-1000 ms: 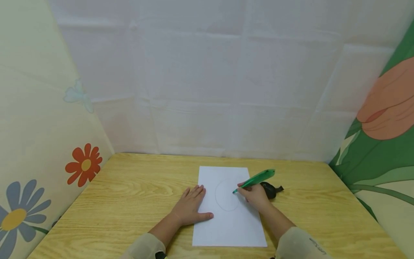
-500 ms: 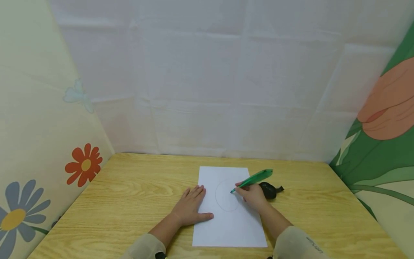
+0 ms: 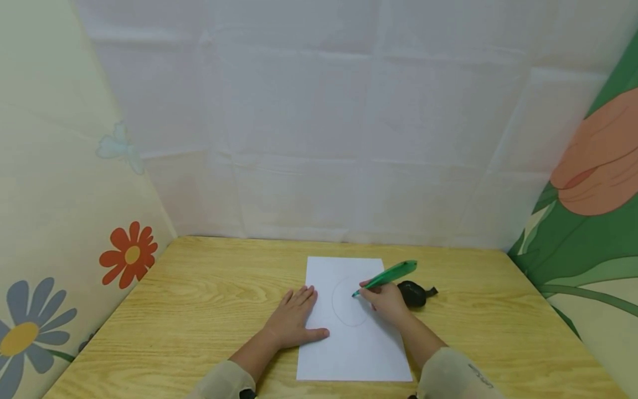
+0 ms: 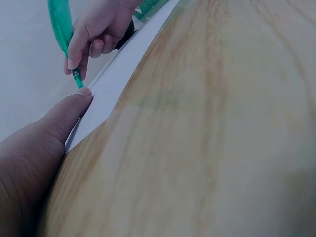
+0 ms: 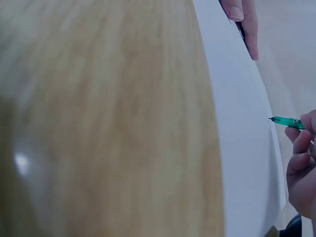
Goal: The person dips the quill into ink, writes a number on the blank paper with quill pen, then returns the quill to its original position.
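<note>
A white sheet of paper [image 3: 349, 354] lies on the table with a thin round outline [image 3: 332, 302] drawn on it. My left hand [image 3: 294, 321] rests flat on the sheet's left edge, fingers straight and thumb spread. My right hand [image 3: 390, 302] pinches a green pen [image 3: 394, 272] with a broad, leaf-like top, its tip pointing down inside the outline. In the right wrist view the pen [image 5: 286, 121] shows its dark tip at the paper; whether it touches, I cannot tell. The left wrist view also has the pen [image 4: 60, 24] between the right thumb and fingers.
Just beyond the right hand sits a black rounded thing [image 3: 413, 293] with a short stub, partly hidden. The wood-grain table [image 3: 209, 288] spreads to both sides. A white cloth [image 3: 299, 138] hangs behind it, with flower-patterned cloth [image 3: 45, 194] at the sides.
My right hand and the pen have shifted slightly left across the paper, the tip going further into the round outline. The left hand and the sheet stay where they were.
</note>
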`<action>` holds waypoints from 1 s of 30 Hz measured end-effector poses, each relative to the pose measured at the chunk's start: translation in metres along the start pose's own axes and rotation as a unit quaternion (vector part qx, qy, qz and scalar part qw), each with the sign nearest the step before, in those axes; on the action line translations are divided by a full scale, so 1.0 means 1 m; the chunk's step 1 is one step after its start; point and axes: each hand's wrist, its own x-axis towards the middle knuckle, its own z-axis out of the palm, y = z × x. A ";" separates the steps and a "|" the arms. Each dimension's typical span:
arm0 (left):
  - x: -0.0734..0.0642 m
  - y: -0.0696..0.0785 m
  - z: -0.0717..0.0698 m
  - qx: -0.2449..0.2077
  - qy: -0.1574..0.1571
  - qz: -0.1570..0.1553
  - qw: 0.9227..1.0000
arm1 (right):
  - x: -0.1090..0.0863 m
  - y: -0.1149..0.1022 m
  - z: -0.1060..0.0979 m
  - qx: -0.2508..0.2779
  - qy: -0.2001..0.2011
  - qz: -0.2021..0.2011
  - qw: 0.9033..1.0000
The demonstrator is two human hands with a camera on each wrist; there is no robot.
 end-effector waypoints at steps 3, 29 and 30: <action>0.000 0.000 0.000 -0.001 0.000 0.001 1.000 | 0.000 0.000 0.001 -0.003 0.000 -0.001 1.000; -0.001 0.003 -0.003 0.012 -0.003 -0.006 1.000 | 0.003 -0.001 0.008 -0.003 -0.007 -0.002 1.000; -0.001 0.004 -0.003 0.012 -0.004 -0.006 1.000 | 0.003 -0.001 0.009 -0.001 -0.007 -0.001 1.000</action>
